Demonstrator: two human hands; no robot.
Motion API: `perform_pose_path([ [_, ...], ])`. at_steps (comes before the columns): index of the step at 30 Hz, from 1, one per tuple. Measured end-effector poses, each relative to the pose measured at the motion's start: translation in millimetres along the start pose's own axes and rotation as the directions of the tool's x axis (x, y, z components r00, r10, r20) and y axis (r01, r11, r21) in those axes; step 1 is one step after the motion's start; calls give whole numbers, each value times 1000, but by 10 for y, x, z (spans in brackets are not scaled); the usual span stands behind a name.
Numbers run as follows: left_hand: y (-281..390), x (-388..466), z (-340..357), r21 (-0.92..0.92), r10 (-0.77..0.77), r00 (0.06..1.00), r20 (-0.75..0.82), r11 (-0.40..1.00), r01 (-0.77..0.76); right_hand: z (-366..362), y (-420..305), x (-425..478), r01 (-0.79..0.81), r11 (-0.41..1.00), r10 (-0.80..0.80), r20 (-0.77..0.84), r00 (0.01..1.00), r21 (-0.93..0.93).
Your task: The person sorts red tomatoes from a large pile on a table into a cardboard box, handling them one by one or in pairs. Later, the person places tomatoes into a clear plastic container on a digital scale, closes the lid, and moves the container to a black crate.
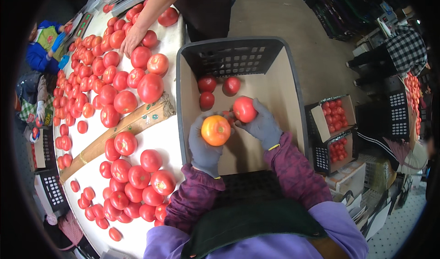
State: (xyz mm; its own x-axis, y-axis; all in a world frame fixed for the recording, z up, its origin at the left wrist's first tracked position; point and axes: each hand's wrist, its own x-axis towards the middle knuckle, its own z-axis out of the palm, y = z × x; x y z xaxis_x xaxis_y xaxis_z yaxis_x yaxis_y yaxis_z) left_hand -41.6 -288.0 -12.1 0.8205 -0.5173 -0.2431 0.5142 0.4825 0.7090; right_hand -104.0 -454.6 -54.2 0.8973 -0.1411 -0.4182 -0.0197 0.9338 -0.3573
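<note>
Both of my hands wear grey knit gloves and are over a black plastic crate (298, 97) lined with cardboard. My left hand (206, 149) holds an orange-yellow tomato (216, 130), stem end up. A red tomato (244, 109) is gripped in my right hand (263, 126), just to the upper right of the orange one. Inside the crate, near its far left corner, lie several red tomatoes (231, 86). Another red one shows partly between my hands. To the left, many red tomatoes (139, 177) are spread over a white-covered table (154, 135).
A taped cardboard strip (117, 131) lies across the table, dividing the tomatoes. Another person's bare hand (133, 40) touches tomatoes at the far side. More workers stand beyond the table and at the right. Stacked crates of tomatoes (335, 116) are on my right.
</note>
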Motion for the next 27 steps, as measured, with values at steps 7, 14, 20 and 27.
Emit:
perform_pose_path([
  [7,-24,-31,106,384,217,971,102,891,-240,48,-7,-125,-99,979,68,169,983,177],
  [14,-108,-122,182,347,101,985,139,927,-144,448,63,-368,-23,977,42,-85,995,212],
  [20,-103,-114,207,607,62,971,232,770,-194,398,91,-528,-11,994,18,-65,998,109],
  [27,-4,-60,154,205,-87,931,353,979,14,456,-57,-881,-45,998,43,41,998,33],
])
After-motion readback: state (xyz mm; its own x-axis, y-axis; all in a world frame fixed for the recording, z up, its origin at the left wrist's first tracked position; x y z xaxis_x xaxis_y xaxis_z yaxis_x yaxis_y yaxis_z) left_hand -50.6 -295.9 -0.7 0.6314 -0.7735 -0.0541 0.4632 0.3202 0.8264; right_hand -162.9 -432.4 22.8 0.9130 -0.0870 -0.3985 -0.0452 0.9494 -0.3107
